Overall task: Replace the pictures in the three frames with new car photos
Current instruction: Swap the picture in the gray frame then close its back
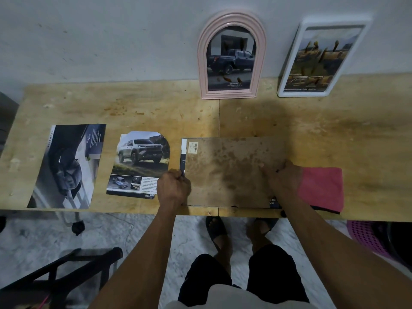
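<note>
A frame lies face down at the table's front, its stained brown backing board (pixel 231 170) upward, with a dark photo edge showing along its left and lower right sides. My left hand (pixel 174 186) is curled at the board's lower left edge, pinching something small there. My right hand (pixel 281 175) presses on the board's right side. A pink arched frame (pixel 231 56) with a dark pickup photo and a white frame (pixel 323 59) with a yellow-truck photo lean against the wall. Two loose car photos lie to the left: an arch-cut SUV photo (pixel 140 163) and a large grey one (pixel 69 166).
A red cloth (pixel 321 188) lies on the wooden table (pixel 133 108) just right of my right hand. A dark chair (pixel 66 270) stands on the floor at lower left. A pink basket (pixel 365 237) sits under the table at right. My sandalled feet are below the table edge.
</note>
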